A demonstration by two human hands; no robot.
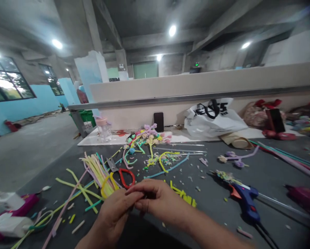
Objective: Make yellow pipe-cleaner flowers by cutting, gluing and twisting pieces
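Observation:
Both of my hands meet near the bottom middle of the dark table. My left hand has its fingers pressed together, touching the fingertips of my right hand, which curl in a pinch. Whatever lies between the fingers is hidden or too small to name. Just beyond my left hand are scissors with one red and one yellow handle loop, resting by a bundle of pale yellow and pink fuzzy stems. Short bright yellow pieces lie beyond my right hand.
A blue glue gun rests at right, its cord running toward the front edge. Fuzzy-stem flowers lie behind the hands. Farther back are a clear jar, a black phone and a white bag. Plugs sit at left.

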